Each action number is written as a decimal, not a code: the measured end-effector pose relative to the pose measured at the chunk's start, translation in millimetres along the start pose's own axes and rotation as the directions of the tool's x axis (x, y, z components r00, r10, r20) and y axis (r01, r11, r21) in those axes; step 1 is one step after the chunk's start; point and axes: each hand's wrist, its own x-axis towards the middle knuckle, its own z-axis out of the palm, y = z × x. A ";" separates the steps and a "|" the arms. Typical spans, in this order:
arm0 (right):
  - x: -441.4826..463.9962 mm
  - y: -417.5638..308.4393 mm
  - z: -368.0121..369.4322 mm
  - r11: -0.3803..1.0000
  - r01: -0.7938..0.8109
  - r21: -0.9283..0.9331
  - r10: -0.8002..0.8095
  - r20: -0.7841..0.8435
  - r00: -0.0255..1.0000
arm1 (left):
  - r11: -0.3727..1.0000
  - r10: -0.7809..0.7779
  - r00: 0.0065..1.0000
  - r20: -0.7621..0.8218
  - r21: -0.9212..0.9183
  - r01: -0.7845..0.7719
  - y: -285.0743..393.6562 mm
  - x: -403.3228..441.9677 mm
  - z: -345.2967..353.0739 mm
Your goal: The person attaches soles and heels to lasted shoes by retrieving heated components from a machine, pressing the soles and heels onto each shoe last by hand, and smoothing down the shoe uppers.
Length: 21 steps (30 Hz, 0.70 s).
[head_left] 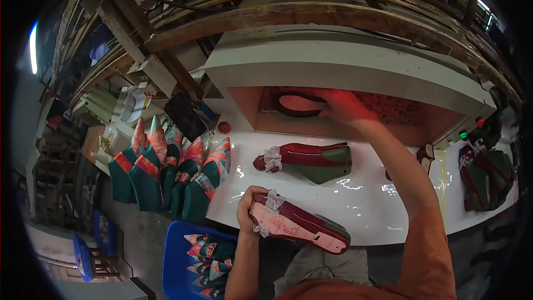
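Note:
My left hand (247, 209) is wrapped round the toe end of a dark red shoe on a green last (300, 226), tilted so its pale pink underside shows. My right hand (345, 108) reaches into the red-lit opening of a white box (344, 73), its fingers on the end of a dark-rimmed sole piece (300, 104). Between the hands, a second dark red shoe on a green last (316, 161) lies on its side on the white table (366, 211), with a pale ruffle near its toe.
Several green lasts with floral uppers (166, 172) stand at the left. Below them a blue bin (176, 255) holds more. Dark red shoes on green lasts (486, 175) lie at the far right. Wooden rails (311, 16) cross above the box.

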 end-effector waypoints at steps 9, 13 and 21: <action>-30.6 -45.4 -46.0 0.983 -0.155 0.102 0.123 0.268 0.956 | 0.999 -0.022 1.000 -0.006 0.035 0.022 7.3 -0.5 11.7; -99.8 -89.1 -87.4 0.973 -0.229 -0.027 0.230 0.060 0.971 | 0.999 -0.037 0.999 0.019 -0.001 0.037 8.7 0.1 14.7; -272.3 -152.0 -94.8 0.414 -0.439 0.797 0.564 0.154 0.811 | 0.991 -0.113 0.993 -0.044 -0.083 0.109 6.1 -24.3 25.4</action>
